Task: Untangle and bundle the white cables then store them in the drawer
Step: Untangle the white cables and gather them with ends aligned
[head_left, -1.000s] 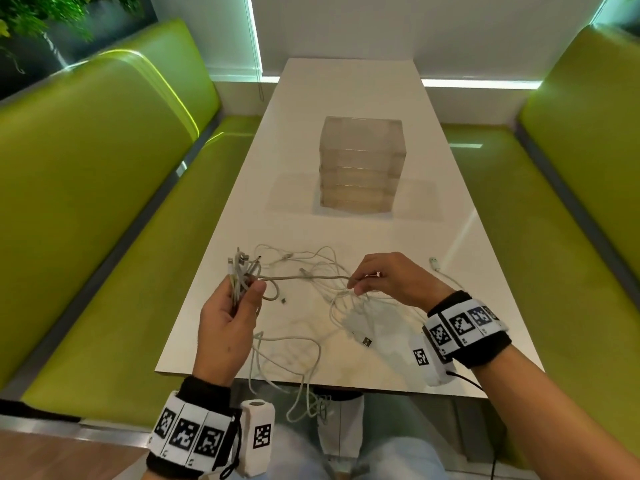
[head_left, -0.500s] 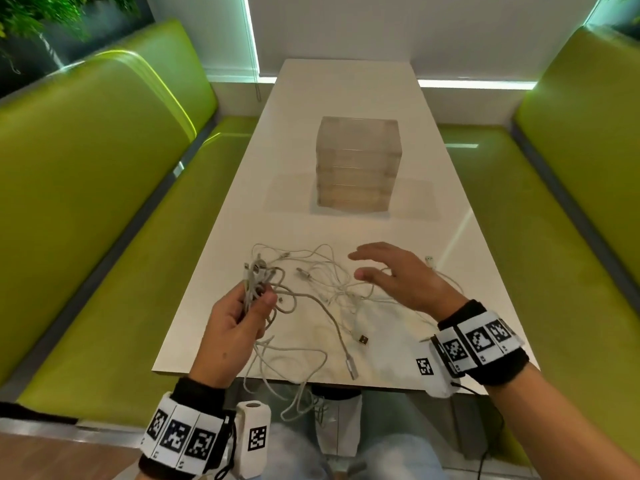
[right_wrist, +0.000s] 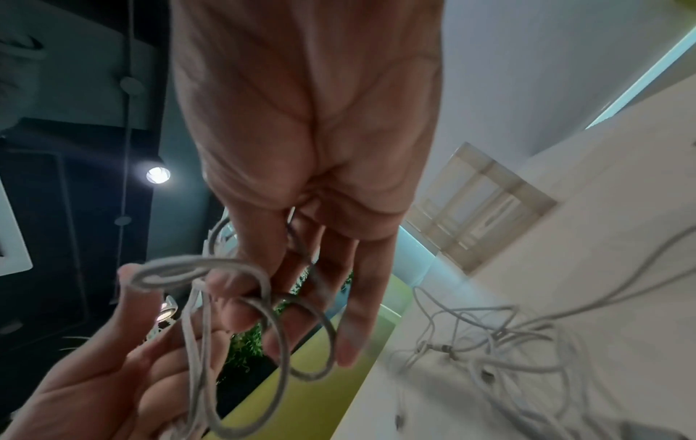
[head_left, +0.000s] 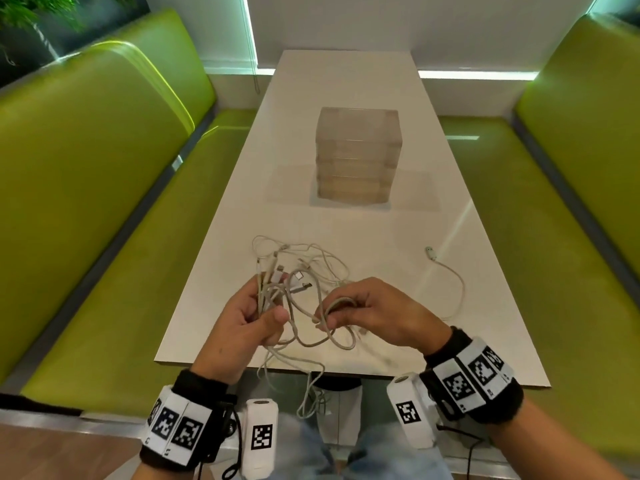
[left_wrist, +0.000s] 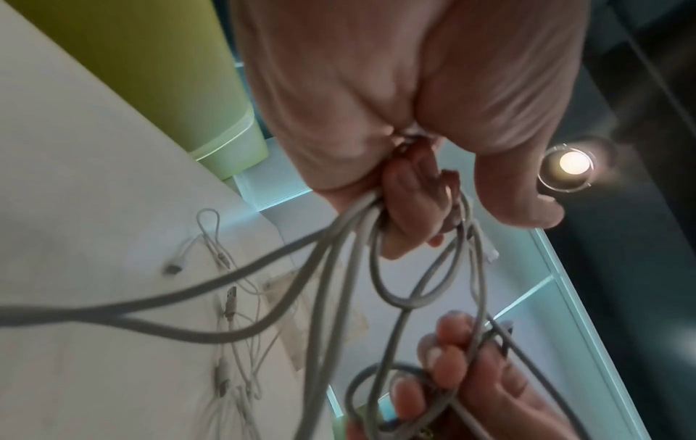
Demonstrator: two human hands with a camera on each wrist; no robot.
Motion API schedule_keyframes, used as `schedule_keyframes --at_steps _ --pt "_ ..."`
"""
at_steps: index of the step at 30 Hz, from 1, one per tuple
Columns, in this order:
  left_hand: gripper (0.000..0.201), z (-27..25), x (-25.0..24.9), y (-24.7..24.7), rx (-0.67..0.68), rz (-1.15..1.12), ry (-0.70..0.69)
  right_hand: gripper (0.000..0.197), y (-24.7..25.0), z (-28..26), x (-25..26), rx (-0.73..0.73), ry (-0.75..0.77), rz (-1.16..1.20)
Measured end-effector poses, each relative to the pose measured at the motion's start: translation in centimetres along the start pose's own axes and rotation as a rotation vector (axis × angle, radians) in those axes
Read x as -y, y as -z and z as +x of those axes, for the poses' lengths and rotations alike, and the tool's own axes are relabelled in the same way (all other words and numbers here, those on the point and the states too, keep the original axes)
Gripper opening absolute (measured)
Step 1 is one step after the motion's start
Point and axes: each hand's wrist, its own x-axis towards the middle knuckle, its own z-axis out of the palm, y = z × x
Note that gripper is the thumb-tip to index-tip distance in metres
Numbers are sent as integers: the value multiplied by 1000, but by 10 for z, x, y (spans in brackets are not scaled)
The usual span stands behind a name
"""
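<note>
A tangle of white cables (head_left: 311, 268) lies on the near part of the white table (head_left: 346, 81), with strands hanging over its front edge. My left hand (head_left: 256, 313) grips a bunch of cable ends, the plugs sticking up above the fingers; the left wrist view shows the strands (left_wrist: 357, 238) running out of the fist (left_wrist: 406, 208). My right hand (head_left: 353, 308) pinches a loop of cable (head_left: 337, 303) just right of the left hand; in the right wrist view that loop (right_wrist: 180, 271) curls round its fingers (right_wrist: 241, 303). A translucent drawer unit (head_left: 358, 154) stands mid-table, its drawers closed.
One cable (head_left: 450, 282) trails off to the right on the table, its plug (head_left: 430, 251) lying apart. Green padded benches (head_left: 86, 168) run along both sides of the table. A wall closes the far end.
My left hand has lifted its bunch of cable ends slightly. My right hand, open over the tangle half a second ago, has come nearer and now pinches a loop of cable beside the left hand.
</note>
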Motion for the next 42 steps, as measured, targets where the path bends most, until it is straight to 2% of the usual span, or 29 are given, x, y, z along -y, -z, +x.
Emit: schedule_keyframes --at_steps 3,6,8,11,15,18,21,22,24,26,27,29,31,33,36,37,40,42 --pt "57 2 2 0 -66 -141 -11 19 0 -10 -9 -109 56 11" --pt "48 3 1 8 -121 -170 -39 23 3 -21 -19 -328 138 83" --pt "46 4 -2 12 -157 -180 -46 18 9 -27 -21 -406 177 84" --pt "44 5 -6 11 -173 -208 -58 8 6 -32 -18 -297 196 24" --pt "43 10 -6 -1 -122 -202 -63 10 -25 -31 -28 -115 246 -86" --pt "41 11 -6 -6 -99 -205 -73 12 -39 -31 -40 8 184 -224" --pt "35 11 -8 -4 -149 -226 -92 20 -45 -32 -48 112 106 -454" --pt "30 11 -9 -4 -176 -233 -99 28 -47 -32 -50 162 61 -509" --pt "21 12 -12 -5 -230 -254 -108 61 -50 -33 -55 308 -22 -582" --pt "34 12 -13 -6 -274 -263 -109 95 -51 -36 -57 465 -70 -588" --pt "39 12 -15 -7 -287 -268 -113 103 -50 -38 -55 506 -71 -578" --pt "40 12 -18 -7 -323 -278 -120 96 -46 -41 -49 482 -61 -539" --pt "36 12 -19 -4 -353 -286 -126 71 -41 -43 -40 389 -39 -460" --pt "33 13 -19 -1 -367 -297 -132 55 -38 -44 -35 298 -39 -369" --pt "29 13 -20 1 -361 -301 -133 50 -39 -45 -34 257 -164 -218" --pt "28 12 -20 1 -359 -301 -136 52 -39 -44 -35 286 -210 -241" --pt "24 10 -21 -1 -363 -289 -143 61 -39 -38 -37 393 -324 -629" --pt "22 10 -21 -2 -360 -287 -148 67 -37 -36 -37 350 -373 -785"
